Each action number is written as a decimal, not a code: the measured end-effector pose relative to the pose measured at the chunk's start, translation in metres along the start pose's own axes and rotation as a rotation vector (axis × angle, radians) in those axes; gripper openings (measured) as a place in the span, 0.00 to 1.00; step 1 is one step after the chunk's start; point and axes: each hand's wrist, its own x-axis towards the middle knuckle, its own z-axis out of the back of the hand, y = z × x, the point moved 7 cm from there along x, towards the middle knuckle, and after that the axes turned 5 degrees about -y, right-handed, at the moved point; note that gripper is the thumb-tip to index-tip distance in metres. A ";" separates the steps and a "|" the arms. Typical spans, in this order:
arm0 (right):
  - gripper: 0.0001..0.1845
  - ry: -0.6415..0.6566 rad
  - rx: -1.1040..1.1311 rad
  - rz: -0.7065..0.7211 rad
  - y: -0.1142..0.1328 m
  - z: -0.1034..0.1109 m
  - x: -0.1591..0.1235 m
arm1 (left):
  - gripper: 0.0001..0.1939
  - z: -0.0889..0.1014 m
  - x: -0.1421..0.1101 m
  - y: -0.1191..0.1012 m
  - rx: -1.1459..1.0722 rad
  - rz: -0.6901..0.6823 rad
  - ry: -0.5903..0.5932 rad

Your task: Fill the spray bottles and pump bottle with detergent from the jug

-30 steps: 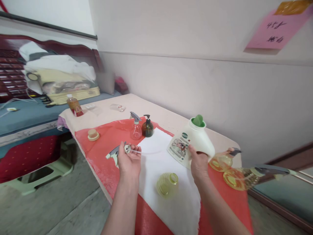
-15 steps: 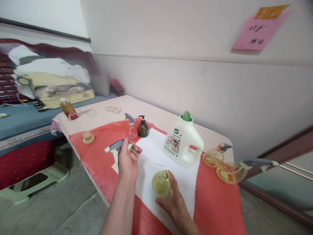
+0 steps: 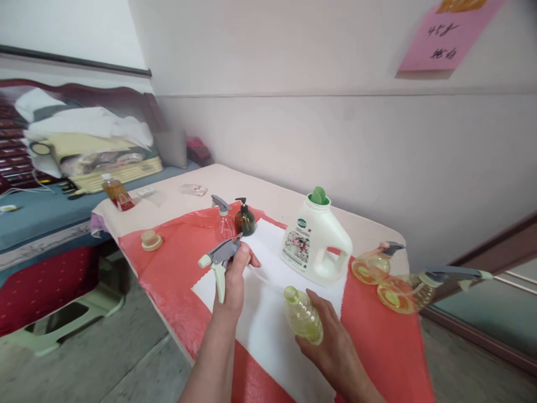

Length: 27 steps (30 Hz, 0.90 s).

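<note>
My left hand [image 3: 235, 280] is closed around a grey and pale green trigger spray head [image 3: 222, 254], its nozzle pointing left. From the spray head a thin clear tube runs right, its end close to the mouth of the yellow-green bottle; whether it touches I cannot tell. That see-through bottle [image 3: 305, 319] is held by my right hand [image 3: 331, 341], tilted with its open mouth toward the upper left. Both hands are above a white cloth [image 3: 264, 336]. Just behind them stands a white jug [image 3: 314, 240] with a green cap piece [image 3: 319, 195] in its open mouth.
A clear spray bottle [image 3: 225, 224] and a dark pump bottle [image 3: 245, 221] stand behind my left hand. Two yellow spray bottles [image 3: 371, 266] [image 3: 403, 294] are at the right on red sheeting [image 3: 377, 347]. A small round lid [image 3: 151, 240] and an amber bottle [image 3: 117, 193] are at left.
The spray head in my left hand has moved right and turned. The bottle in my right hand has moved right and tipped, so its mouth now faces the tube.
</note>
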 end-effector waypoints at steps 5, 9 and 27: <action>0.42 -0.061 -0.088 0.004 -0.002 0.011 -0.005 | 0.08 -0.007 -0.011 0.014 0.029 0.070 0.004; 0.41 -0.193 -0.012 0.040 0.008 0.018 -0.008 | 0.07 -0.023 -0.030 0.046 0.152 0.153 0.130; 0.19 0.307 1.482 -0.423 0.023 0.008 -0.016 | 0.13 -0.043 -0.065 0.088 0.170 0.379 0.141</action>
